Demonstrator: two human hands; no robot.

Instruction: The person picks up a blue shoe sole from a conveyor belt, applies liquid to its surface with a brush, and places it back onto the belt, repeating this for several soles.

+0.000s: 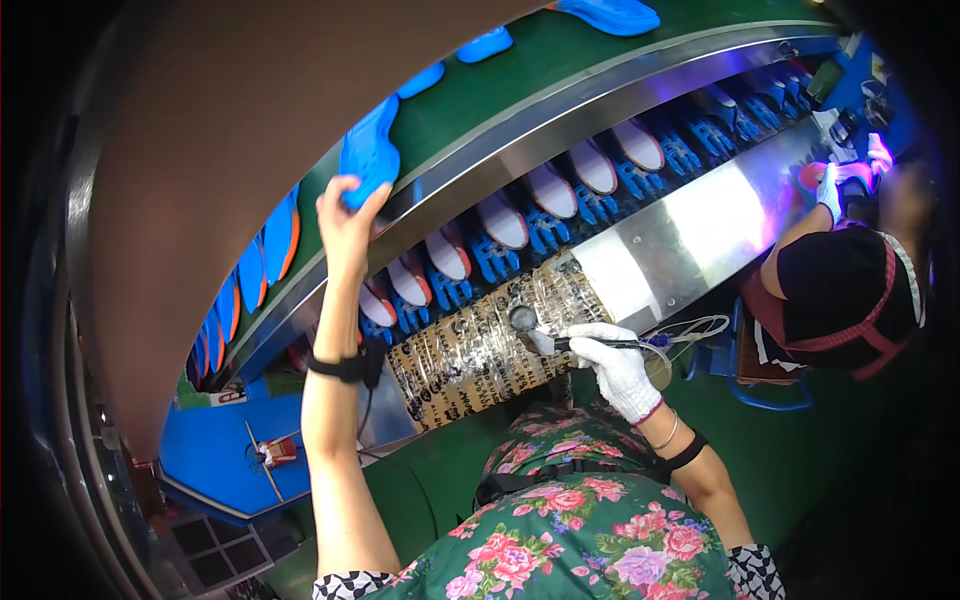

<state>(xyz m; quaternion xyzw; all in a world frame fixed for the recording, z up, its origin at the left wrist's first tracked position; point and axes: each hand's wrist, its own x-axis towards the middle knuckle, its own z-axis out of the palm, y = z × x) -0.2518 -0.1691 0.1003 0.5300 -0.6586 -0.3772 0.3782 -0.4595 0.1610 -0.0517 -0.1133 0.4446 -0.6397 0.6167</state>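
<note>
My bare left hand [345,225] reaches up to the green conveyor belt [510,95] and grips the near end of a blue shoe sole [372,150] between thumb and fingers. In a white knit glove, my right hand [618,370] holds a brush [590,344] by its dark handle. The brush's pale, flat end points left, just beside a small round cup [522,318]. That cup sits on a ledge wrapped in taped brown cardboard [470,365]. Whether the bristles are wet cannot be made out.
More blue soles [252,270], some orange-edged, line the belt behind a metal rail [560,110]. Below it, pale-bottomed shoe uppers [550,190] stand in a row among blue holders [495,258]. A co-worker in a dark cap [845,295] handles a shoe [850,175] under purple light at right.
</note>
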